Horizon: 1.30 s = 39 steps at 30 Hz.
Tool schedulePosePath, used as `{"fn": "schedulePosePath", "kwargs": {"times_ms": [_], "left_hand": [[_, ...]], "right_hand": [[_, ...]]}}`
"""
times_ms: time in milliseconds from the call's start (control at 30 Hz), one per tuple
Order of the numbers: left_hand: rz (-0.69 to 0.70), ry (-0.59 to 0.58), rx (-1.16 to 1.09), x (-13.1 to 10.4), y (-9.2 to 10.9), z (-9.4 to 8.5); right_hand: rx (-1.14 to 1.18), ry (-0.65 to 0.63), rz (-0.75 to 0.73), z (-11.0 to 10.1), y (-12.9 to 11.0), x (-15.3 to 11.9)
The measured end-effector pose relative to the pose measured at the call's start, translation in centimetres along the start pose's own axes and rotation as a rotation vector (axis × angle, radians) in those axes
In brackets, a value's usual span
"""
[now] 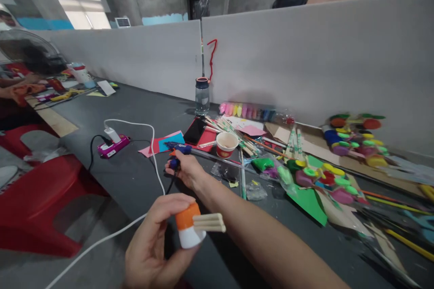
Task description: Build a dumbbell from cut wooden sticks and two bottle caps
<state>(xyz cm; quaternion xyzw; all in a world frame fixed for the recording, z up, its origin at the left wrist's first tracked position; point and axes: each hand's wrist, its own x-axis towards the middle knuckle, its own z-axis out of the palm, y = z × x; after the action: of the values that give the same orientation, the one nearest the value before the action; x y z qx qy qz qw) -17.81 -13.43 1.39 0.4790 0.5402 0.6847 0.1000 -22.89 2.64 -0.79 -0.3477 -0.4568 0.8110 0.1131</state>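
My left hand (159,244), low in the view, pinches a small orange-and-white cylinder (188,226) between thumb and fingers. Several short pale sticks (210,222) project from the cylinder's side toward the right. Beyond it, my right hand (186,169) reaches across the table with its fingers closed around a blue hot glue gun (183,148). A clear rod runs out from the back of the gun, and a dark cord hangs below the hand. Its nozzle end lies near blue and red paper sheets (174,139); whether it touches them I cannot tell.
A paper cup (227,145), a phone (194,131) and a water bottle (202,97) stand or lie ahead. Clay pieces, sticks and green paper (310,205) crowd the right. A white cable (153,144) crosses left, near a purple power strip (113,146). Another person's hands (23,92) are far left.
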Motion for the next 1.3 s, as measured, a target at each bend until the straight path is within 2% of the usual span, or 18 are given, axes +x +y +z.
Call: {"fn": "schedulePosePath", "kwargs": {"times_ms": [100, 200, 300, 367, 467, 500, 567, 600, 667, 733, 900, 967, 1133, 1200, 1300], "left_hand": [[-0.044, 0.035, 0.017, 0.1, 0.1, 0.1], [-0.116, 0.058, 0.018, 0.2, -0.1, 0.9], [-0.175, -0.110, 0.078, 0.5, -1.0, 2.1], [-0.139, -0.275, 0.098, 0.8, -1.9, 3.3], [-0.099, -0.471, 0.145, 1.3, -2.8, 5.4], [-0.084, -0.510, 0.155, 1.5, -3.0, 6.2], [-0.043, -0.557, 0.159, 1.8, -3.0, 7.7], [-0.018, -0.572, 0.159, 1.9, -2.9, 8.5], [0.032, -0.603, 0.168, 2.1, -2.7, 9.8], [0.080, -0.632, 0.190, 2.2, -2.7, 10.8], [0.103, -0.658, 0.223, 2.1, -3.3, 11.9], [0.091, -0.655, 0.217, 2.0, -3.6, 12.1], [0.151, -0.679, 0.274, 2.0, -4.5, 12.5], [0.187, -0.729, 0.333, 2.0, -4.8, 12.5], [0.190, -0.809, 0.386, 1.7, -5.2, 12.5]], "right_hand": [[-0.138, -0.037, -0.038, -2.9, -0.6, -3.3], [-0.278, -0.029, -0.104, -8.3, -1.7, -9.3], [-0.442, 0.114, -0.223, -14.5, -2.2, -17.0], [-0.574, 0.256, -0.282, -17.8, -1.7, -21.9], [-0.772, 0.336, -0.252, -20.3, 1.0, -27.3], [-0.967, 0.321, -0.261, -20.6, 2.3, -28.3], [-1.245, 0.314, -0.311, -20.5, 5.1, -29.2], [-1.325, 0.356, -0.358, -20.3, 6.3, -29.1], [-1.395, 0.442, -0.431, -19.8, 8.2, -28.5], [-1.412, 0.451, -0.472, -19.6, 9.0, -27.9], [-1.395, 0.231, -0.517, -20.1, 8.5, -27.6], [-1.369, 0.196, -0.511, -20.5, 8.3, -27.8], [-1.298, 0.407, -0.530, -22.5, 7.7, -27.7], [-1.303, 0.486, -0.497, -23.6, 7.2, -27.5], [-1.296, 0.531, -0.488, -24.9, 6.6, -27.1]]}}
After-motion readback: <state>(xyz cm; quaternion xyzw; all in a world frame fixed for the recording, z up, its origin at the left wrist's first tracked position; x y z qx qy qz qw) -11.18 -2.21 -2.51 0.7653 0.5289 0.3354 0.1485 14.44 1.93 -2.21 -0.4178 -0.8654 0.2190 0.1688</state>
